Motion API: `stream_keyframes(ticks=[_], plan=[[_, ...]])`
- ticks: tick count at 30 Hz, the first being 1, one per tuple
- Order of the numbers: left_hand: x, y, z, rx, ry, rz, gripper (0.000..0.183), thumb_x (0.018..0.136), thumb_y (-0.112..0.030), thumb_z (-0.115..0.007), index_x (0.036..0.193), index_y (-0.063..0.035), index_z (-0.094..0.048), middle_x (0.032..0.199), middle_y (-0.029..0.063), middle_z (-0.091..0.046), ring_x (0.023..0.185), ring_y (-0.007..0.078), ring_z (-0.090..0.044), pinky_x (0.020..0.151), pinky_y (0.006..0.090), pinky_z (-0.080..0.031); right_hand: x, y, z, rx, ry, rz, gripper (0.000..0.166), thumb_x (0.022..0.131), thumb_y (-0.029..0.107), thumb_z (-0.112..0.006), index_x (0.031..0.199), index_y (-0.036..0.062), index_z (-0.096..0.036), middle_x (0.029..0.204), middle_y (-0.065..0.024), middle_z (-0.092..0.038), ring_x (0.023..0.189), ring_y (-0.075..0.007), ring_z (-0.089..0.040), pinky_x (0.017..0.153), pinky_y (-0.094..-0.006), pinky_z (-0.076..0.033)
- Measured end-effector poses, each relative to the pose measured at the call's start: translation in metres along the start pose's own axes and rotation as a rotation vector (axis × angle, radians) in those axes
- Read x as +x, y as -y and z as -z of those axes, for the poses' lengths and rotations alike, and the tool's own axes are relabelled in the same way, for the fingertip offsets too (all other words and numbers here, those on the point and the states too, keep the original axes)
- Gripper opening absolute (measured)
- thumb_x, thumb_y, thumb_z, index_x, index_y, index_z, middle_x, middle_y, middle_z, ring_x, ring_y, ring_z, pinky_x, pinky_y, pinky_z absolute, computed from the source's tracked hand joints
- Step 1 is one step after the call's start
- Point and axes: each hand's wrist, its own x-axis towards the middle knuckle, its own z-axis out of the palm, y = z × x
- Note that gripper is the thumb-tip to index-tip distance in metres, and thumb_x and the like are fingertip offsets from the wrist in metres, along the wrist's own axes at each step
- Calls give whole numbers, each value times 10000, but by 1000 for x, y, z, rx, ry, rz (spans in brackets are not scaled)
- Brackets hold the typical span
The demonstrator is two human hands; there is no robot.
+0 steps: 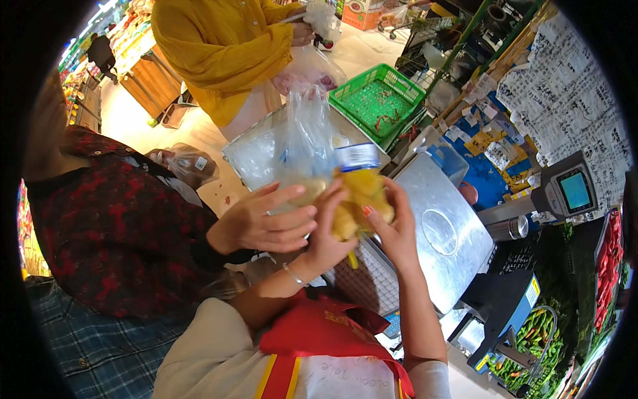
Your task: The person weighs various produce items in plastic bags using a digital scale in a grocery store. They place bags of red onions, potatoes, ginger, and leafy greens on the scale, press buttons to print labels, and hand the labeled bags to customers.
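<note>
My left hand, with a bracelet at the wrist, grips the near-left side of a bag of yellow produce, perhaps potatoes or fruit. My right hand grips its right side, the thumb across the front. A white and blue label bearing print covers its top. Just behind it is a clear plastic bag with pale contents, partly hidden. A hand of the person on the left reaches in beside my left hand; whether it touches a bag is hard to tell.
A weighing scale's metal plate lies on my right, its display beyond. A green plastic crate sits on the far side. Across the metal counter, a person in yellow holds plastic bags. A label printer stands near right.
</note>
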Motion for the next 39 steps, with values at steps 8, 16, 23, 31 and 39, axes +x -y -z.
stream_keyframes(ticks=[8,16,23,31,39], plan=[[-77,66,71,285,-114,214,632,559,-46,-755,1111,-34,-447,1083,96,-494,1022,208,-482,882,331,-378,113,-117,-76,-390,76,-88,796,616,349,-753,1204,-36,-381,1147,-215,-446,978,-330,-502,827,-382,-426],[-15,127,106,315,-108,256,653,623,-77,-726,1176,-38,-381,1156,96,-420,1086,214,-415,913,344,-346,140,-175,-145,-642,-125,-145,809,615,305,-753,1226,-26,-338,1073,-226,-519,959,-382,-511,830,-412,-409],[-39,164,146,228,-416,481,674,678,-104,-701,1234,-42,-324,1219,96,-355,1141,219,-357,939,355,-317,139,-171,-135,-101,-41,-166,162,841,165,-535,861,14,-588,712,-32,-596,526,-116,-503,501,-255,-422],[-65,110,104,-477,-279,682,784,753,-137,-658,1336,-160,-134,1321,81,-162,1210,251,-263,946,394,-325,103,68,-51,359,-148,71,188,861,179,-526,928,14,-584,762,-35,-592,626,-79,-528,532,-221,-440],[67,20,1,-1050,135,713,601,786,-133,-621,1268,-137,-262,1171,83,-430,1104,243,-443,873,446,-419,25,131,97,440,-371,355,166,843,152,-544,916,8,-584,769,-30,-595,645,-89,-533,577,-245,-456]])
